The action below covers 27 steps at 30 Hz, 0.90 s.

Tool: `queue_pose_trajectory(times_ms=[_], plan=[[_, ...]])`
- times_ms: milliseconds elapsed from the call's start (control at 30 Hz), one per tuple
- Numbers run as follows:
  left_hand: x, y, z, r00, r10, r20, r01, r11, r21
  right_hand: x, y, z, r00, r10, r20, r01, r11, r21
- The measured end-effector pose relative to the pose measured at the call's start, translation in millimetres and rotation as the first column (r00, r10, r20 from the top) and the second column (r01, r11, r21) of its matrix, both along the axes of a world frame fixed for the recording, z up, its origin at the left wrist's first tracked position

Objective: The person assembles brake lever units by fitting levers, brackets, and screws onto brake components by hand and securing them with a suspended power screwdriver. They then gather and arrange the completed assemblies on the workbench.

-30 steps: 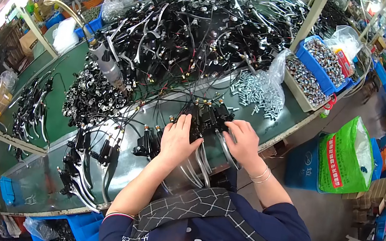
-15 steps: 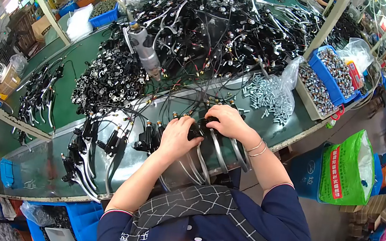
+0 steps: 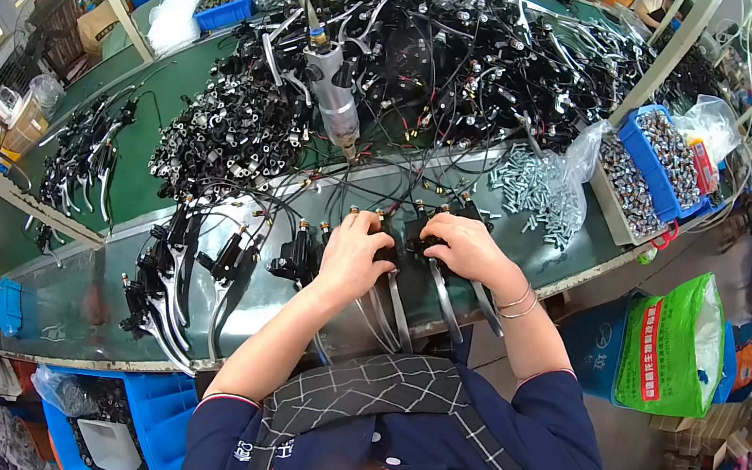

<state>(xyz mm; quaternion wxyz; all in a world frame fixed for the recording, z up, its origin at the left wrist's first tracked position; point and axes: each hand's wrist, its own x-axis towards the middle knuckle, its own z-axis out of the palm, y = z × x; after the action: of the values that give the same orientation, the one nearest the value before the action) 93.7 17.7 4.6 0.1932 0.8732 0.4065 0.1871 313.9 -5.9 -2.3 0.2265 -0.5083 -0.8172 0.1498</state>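
Near the bench's front edge, my left hand [image 3: 355, 256] has its fingers curled over a black lever assembly with silver levers [image 3: 397, 309]. Beside it on the right, my right hand [image 3: 464, 247] grips the black body of another lever assembly [image 3: 446, 300]; its fingertips are partly hidden. Both assemblies lie with their silver levers toward my body. Further left are a black assembly [image 3: 295, 257] and more levers [image 3: 161, 285]. Thin black cables run from the bodies toward the back.
A hanging power driver [image 3: 334, 96] is above the bench. Behind lie a pile of small black clamps [image 3: 230, 128], a large lever heap [image 3: 424, 56] and silver bolts [image 3: 535, 196]. Bins of small parts [image 3: 668, 163] and a green bag [image 3: 673, 346] are at the right.
My right hand has moved from a spread pose on the right inward onto a lever assembly. My left hand has stayed over its assembly, fingers more curled. The camera view has shifted.
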Motion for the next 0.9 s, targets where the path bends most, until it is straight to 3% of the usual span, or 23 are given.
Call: queue_pose_trajectory(times_ms=[100, 333, 433, 533, 600, 700, 800, 867, 900], plan=[[0, 4, -7, 0.999, 0.009, 0.043, -0.002, 0.989, -0.151, 1, -1, 1, 1.0, -0.001, -0.027, 0.001, 1.0, -0.011], [1, 8, -16, 0.992, -0.005, 0.125, 0.028, 0.983, -0.179, -1, -3, 2, 0.988, -0.017, -0.156, 0.012, 0.999, -0.035], [-8, 9, -11, 0.991, -0.107, -0.078, 0.121, 0.971, 0.207, -4, -4, 3, 0.991, 0.008, -0.135, -0.014, 0.999, -0.041], [-32, 14, 19, 0.988, -0.095, 0.125, 0.069, 0.978, 0.195, -5, -3, 4, 0.988, 0.041, -0.152, -0.045, 0.999, -0.029], [-70, 18, 41, 0.965, 0.055, 0.258, -0.069, 0.997, 0.043, -5, -5, 11, 0.99, 0.009, -0.139, -0.02, 0.997, -0.073], [-124, 12, 37, 0.987, 0.119, 0.109, -0.123, 0.992, 0.035, -6, -4, 12, 0.996, 0.021, -0.084, -0.026, 0.998, -0.058], [-134, -7, 10, 0.997, 0.078, 0.028, -0.073, 0.988, -0.137, -20, -3, 12, 0.998, 0.04, -0.051, -0.038, 0.998, 0.049], [-130, -12, -9, 0.947, 0.27, 0.173, -0.218, 0.938, -0.267, -35, 2, 11, 0.996, 0.064, -0.055, -0.057, 0.991, 0.122], [-132, -13, -17, 0.932, 0.279, 0.23, -0.218, 0.941, -0.259, -43, 5, 9, 0.997, 0.078, -0.021, -0.074, 0.988, 0.135]])
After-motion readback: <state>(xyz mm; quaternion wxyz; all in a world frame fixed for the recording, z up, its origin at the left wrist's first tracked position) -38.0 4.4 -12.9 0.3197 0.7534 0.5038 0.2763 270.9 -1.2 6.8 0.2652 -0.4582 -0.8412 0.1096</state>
